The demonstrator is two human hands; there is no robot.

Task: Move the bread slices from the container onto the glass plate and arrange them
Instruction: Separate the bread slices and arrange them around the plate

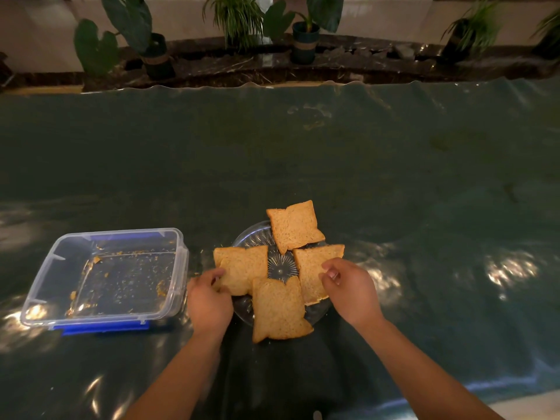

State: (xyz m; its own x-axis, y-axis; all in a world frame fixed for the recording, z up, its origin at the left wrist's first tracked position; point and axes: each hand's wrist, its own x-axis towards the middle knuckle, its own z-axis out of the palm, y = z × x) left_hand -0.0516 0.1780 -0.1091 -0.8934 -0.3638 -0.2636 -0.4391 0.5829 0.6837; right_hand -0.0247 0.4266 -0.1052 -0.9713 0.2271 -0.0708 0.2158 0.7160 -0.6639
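Note:
Several brown bread slices lie in a ring on the clear glass plate (280,266), leaving its patterned middle bare. The far slice (294,226) and the near slice (278,310) lie free, both overhanging the rim. My left hand (208,301) pinches the left slice (244,269) at its near-left edge. My right hand (348,287) grips the right slice (312,268) from the right side. The clear plastic container (106,277) with a blue lid under it stands to the left and holds only crumbs.
A dark green plastic sheet (394,177) covers the table, wrinkled and shiny. Potted plants (304,40) line a dark ledge behind the table's far edge. Crumbs lie between container and plate.

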